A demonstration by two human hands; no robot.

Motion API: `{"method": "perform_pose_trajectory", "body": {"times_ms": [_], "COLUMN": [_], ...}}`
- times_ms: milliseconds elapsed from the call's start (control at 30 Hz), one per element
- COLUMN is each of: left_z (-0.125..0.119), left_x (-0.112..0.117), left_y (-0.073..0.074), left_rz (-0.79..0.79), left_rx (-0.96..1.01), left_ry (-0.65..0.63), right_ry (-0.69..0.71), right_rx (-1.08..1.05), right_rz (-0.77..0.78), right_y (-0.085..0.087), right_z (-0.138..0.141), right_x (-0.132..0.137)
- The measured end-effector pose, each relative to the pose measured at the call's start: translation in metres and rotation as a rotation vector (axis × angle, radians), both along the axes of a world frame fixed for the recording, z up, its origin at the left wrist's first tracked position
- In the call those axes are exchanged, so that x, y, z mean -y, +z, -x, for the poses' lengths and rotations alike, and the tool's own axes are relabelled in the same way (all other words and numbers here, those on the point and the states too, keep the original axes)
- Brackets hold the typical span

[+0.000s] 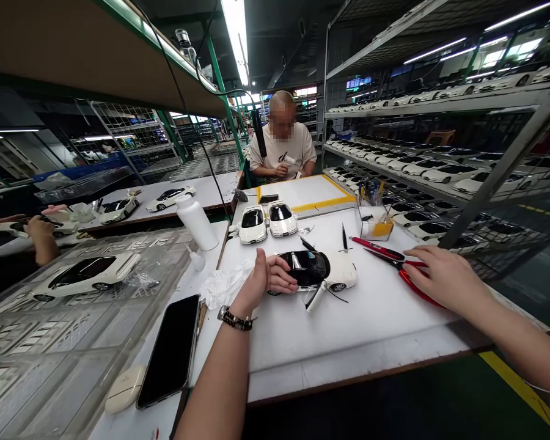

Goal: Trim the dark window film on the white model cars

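**Workshop bench, one moment.**

- Steel shelves (440, 110), right: rows of white model cars.
- White surface (348, 342), centre: the work area.
- Clear plastic tray (50, 366), left of the surface: holds a white model car (85, 275) on its moulded bed.
- Seated person (282, 146), far end of the surface: working, hands near the chest.
- Another person's hand (41, 232), far left: beside further model cars.
- Two white cars (253, 223), on the surface: standing on their wheels, black windows in place, side by side.
- Held car (309, 269), centre of the surface: white with black glass, tilted over. A loose white strip (315, 297) and thin black wire (337, 294) lie at its side, not seated in the body as far as can be seen.
- Left hand (266, 275): closed around the nose of the held car, fingers wrapped over it.
- Right hand (444, 275): loosely open, palm down, not gripping, on or just above the pliers.
- Pliers (417, 284): red handles, right of the held car.
- White bottle (197, 223), phone (168, 351), earbud case (124, 388), clear cup (373, 217): set around the surface.
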State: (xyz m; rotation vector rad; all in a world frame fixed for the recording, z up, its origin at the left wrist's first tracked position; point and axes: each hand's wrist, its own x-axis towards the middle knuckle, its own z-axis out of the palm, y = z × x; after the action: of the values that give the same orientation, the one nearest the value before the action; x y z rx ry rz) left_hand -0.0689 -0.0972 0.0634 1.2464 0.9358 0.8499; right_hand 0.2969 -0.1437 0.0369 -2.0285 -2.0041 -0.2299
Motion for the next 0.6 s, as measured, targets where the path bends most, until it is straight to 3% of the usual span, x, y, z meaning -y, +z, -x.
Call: {"method": "perform_pose_trajectory", "body": {"times_ms": [200,333,600], "left_z": [0.000,-0.003,-0.003], "left_x": [-0.001,0.001,0.004], "left_y": [-0.002,-0.001,-0.004], "left_rz": [0.015,0.027,0.011], "left_rx": [0.132,0.146,0.104], "left_ry": [-0.021,-0.021,-0.053], "right_ry": [0.149,0.148,0.257], "right_rx": [-0.140,-0.264,-0.324], "right_rz": [0.058,0.176,0.297], "right_y": [0.021,0.030,0.023], "right_z": [0.050,0.075,0.106], "right_x": [-0.042,-0.086,-0.174]}}
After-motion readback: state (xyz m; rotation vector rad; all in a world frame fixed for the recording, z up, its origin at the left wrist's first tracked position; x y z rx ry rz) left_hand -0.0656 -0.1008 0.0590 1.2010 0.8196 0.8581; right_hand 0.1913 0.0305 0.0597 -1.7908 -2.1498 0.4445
